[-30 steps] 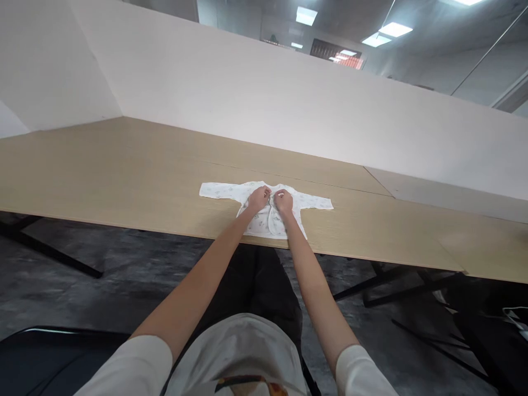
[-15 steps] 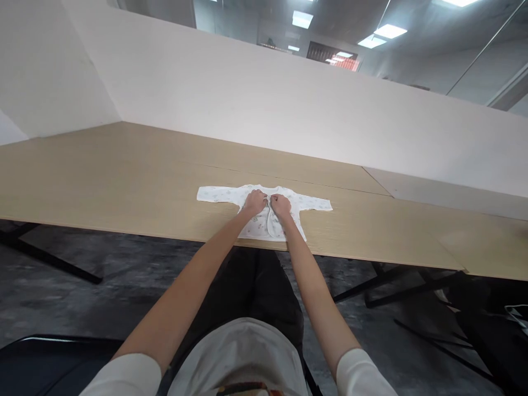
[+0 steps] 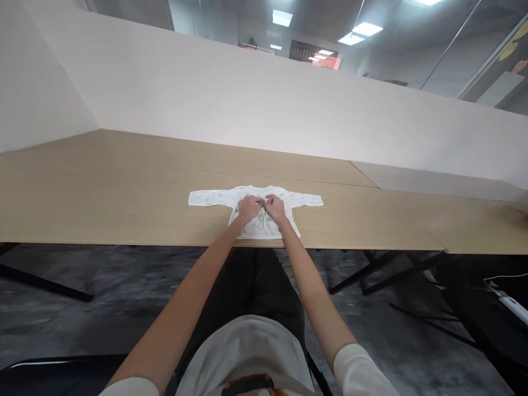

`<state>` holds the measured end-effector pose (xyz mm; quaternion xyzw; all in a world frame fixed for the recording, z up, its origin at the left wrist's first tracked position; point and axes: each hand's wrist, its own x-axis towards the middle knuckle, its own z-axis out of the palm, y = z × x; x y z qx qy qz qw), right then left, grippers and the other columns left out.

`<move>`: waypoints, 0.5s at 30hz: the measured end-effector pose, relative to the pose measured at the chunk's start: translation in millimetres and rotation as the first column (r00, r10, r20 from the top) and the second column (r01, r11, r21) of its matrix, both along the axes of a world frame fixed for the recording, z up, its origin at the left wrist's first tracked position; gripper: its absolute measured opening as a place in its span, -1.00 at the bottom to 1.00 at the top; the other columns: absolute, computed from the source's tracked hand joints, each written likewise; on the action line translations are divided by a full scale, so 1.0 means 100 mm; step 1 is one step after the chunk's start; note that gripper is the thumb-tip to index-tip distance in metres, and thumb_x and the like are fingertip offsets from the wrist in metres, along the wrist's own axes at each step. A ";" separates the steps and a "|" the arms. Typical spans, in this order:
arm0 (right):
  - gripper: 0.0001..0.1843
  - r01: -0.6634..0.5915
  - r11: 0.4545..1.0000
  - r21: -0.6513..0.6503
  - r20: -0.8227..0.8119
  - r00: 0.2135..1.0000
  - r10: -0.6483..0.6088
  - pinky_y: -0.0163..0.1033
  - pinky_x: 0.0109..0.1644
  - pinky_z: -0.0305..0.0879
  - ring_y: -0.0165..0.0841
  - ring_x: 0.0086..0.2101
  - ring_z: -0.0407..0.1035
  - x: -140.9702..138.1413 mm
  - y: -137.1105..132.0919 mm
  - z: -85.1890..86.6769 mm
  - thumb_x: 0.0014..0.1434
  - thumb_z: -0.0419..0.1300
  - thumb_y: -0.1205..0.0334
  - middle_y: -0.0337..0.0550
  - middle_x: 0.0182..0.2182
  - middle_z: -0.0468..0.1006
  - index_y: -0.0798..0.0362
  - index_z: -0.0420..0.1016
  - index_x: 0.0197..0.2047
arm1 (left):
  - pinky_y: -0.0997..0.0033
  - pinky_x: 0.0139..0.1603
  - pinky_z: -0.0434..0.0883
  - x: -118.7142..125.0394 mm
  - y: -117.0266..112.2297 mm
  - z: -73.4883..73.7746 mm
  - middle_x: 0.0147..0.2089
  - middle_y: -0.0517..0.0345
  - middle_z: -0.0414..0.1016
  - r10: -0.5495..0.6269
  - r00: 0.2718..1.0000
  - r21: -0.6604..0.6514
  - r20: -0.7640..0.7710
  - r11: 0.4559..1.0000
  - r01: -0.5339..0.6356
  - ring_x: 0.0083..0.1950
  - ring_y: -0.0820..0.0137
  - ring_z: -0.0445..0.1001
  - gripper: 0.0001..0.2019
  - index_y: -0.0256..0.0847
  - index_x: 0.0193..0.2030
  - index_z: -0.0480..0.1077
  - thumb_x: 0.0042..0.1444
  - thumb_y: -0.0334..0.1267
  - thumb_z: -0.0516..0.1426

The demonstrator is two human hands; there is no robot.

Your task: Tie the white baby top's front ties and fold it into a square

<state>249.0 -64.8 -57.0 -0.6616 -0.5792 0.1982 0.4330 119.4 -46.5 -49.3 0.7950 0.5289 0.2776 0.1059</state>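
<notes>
A small white baby shirt point(image 3: 258, 226) with a faint print lies flat on the table, both sleeves stretched out sideways and its front opening running down the middle. My left hand point(image 3: 249, 207) is on the upper front, its fingers pinched at the edge of the opening. From the other side my right hand point(image 3: 275, 208) meets it, thumb and fingers bent together on the facing edge. The fingertips of both hands nearly touch. Whatever small part of the shirt lies between them is too small to make out.
The wooden table point(image 3: 124, 187) runs across the view, its near edge just below the shirt. Behind it rises a white partition point(image 3: 231, 99) with glass above. A dark chair point(image 3: 61, 377) stands at lower left; a white device with a cable point(image 3: 513, 307) lies at right.
My hands have come closer together, so the fingertips nearly meet over the shirt's opening. The view has shifted slightly to the right. The shirt stays in place.
</notes>
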 end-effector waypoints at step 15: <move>-0.58 0.002 0.996 0.091 -0.111 0.994 0.009 -0.28 -0.14 0.38 -0.40 -0.35 0.43 0.02 0.00 0.01 -0.08 0.11 0.36 -0.25 -0.31 0.55 0.04 0.45 -0.08 | 0.41 -0.05 0.42 -0.03 0.06 -0.09 -0.16 0.13 0.63 -0.058 0.930 -0.080 0.362 0.992 0.093 -0.16 0.34 0.55 -0.81 -0.15 -0.18 0.58 0.13 -0.25 0.15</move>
